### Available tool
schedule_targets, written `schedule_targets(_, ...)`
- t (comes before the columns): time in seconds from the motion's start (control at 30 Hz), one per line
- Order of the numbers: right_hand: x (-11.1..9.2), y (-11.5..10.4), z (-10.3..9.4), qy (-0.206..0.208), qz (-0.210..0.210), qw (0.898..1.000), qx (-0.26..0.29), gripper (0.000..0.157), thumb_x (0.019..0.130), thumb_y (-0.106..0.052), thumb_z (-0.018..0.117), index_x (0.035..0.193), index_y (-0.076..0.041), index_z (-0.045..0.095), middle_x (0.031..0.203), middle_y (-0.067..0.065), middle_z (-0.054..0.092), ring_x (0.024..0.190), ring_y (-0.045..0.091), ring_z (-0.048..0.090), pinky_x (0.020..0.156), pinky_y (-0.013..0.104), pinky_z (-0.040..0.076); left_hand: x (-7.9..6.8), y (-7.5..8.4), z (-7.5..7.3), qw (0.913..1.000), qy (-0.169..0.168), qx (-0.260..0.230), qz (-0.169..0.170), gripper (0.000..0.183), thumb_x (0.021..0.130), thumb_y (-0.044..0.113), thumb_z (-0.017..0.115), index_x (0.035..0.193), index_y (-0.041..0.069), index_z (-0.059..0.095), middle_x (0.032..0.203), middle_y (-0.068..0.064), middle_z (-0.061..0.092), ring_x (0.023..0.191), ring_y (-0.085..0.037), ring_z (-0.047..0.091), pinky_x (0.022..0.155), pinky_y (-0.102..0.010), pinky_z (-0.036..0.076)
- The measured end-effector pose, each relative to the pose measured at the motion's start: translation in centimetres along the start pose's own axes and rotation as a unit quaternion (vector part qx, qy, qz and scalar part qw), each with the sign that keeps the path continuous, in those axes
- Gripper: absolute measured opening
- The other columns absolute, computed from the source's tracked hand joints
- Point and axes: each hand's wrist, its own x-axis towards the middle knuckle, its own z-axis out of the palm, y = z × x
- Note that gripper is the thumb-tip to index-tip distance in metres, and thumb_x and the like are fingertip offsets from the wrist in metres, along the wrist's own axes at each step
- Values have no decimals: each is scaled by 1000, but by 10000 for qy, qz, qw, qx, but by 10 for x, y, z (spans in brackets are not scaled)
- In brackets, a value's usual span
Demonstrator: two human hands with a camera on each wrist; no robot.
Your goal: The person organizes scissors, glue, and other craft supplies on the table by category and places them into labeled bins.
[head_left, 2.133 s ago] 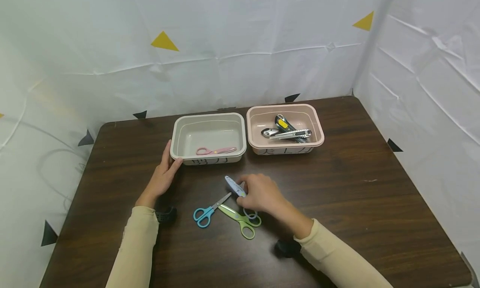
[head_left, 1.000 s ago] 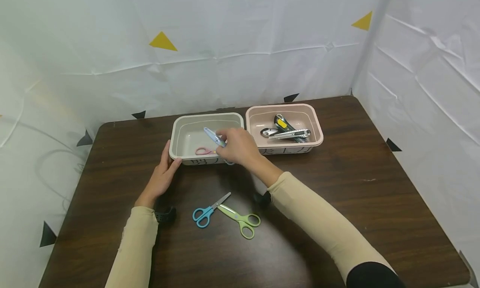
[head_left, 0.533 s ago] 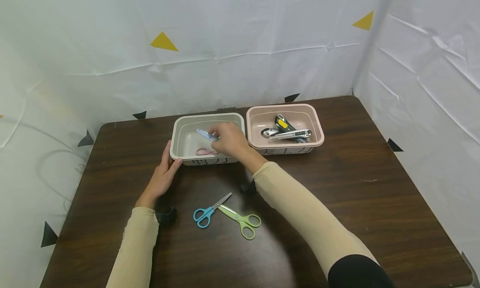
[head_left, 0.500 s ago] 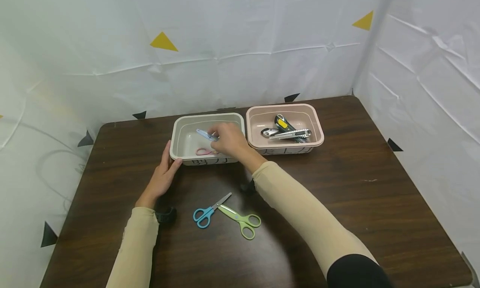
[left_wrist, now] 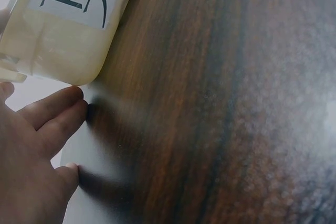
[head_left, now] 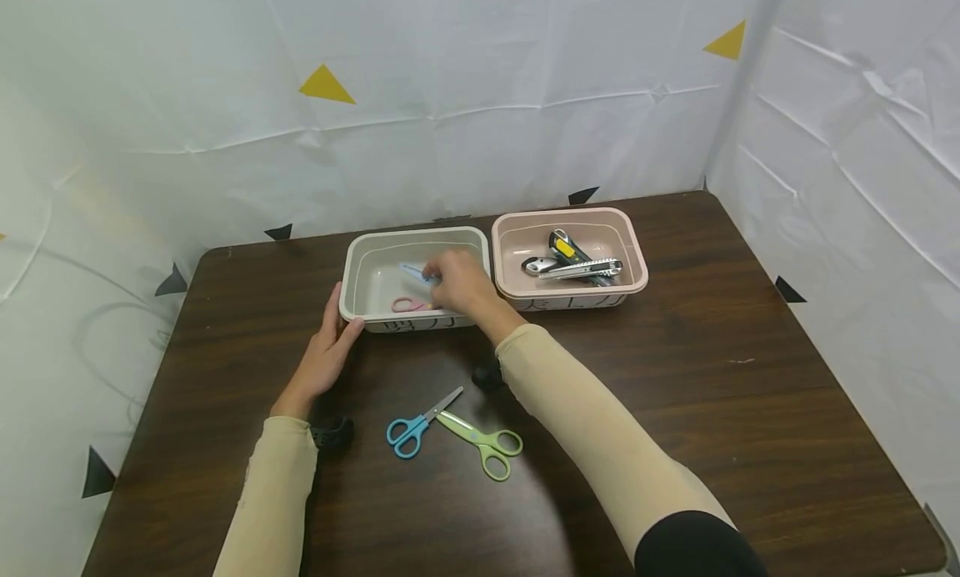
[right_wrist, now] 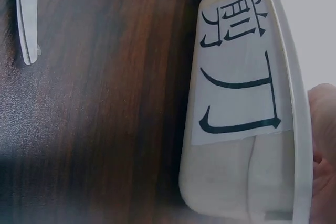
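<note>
My right hand (head_left: pixel 461 283) is inside the grey bin (head_left: pixel 360 238), its fingers pinching pale blue scissors (head_left: pixel 414 272) whose far end slants out to the left. Beneath it, pink-handled scissors (head_left: pixel 407 304) lie on the bin's floor, their blades hidden by the hand. In the right wrist view the bin's labelled front wall (right_wrist: pixel 236 177) hides most of that hand. My left hand (head_left: pixel 324 358) rests against the bin's front left corner, thumb at the rim and fingers along the side. Two of its extended fingers (left_wrist: pixel 60 124) meet the bin's lower corner in the left wrist view.
Blue scissors (head_left: pixel 407 434) and green scissors (head_left: pixel 491 450) lie on the dark wooden table (head_left: pixel 750 377), in front of the bins. Several box cutters (head_left: pixel 581 268) sit in a pink bin (head_left: pixel 635 252) beside the grey one. White sheeting (head_left: pixel 480 102) stands behind the table.
My right hand has lifted the pale blue scissors off the table, carried them up and left over the grey bin, and lowered them into it. The left hand has kept its place.
</note>
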Motion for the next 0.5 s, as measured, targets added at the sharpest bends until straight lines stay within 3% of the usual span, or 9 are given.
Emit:
schedule_targets(0.2, 4, -1, 3, -398, 30, 9982, -455, 25, 79, -17, 78, 104, -14, 77, 101, 2, 71, 84, 18, 61, 76, 32, 49, -1, 1, 0, 10000, 7, -37, -6, 70, 103, 40, 48, 154, 49, 0, 163, -2, 13, 145, -33, 23, 110, -63, 21)
schedule_targets(0.5, 5, -2, 3, -506, 14, 9965, -661, 22, 82, -18, 78, 103, -14, 77, 102, 3, 71, 86, 20, 61, 79, 34, 49, 0, -2, 0, 10000, 28, -10, -10, 70, 103, 40, 48, 154, 50, 0, 163, -1, 14, 144, -34, 24, 109, -64, 21)
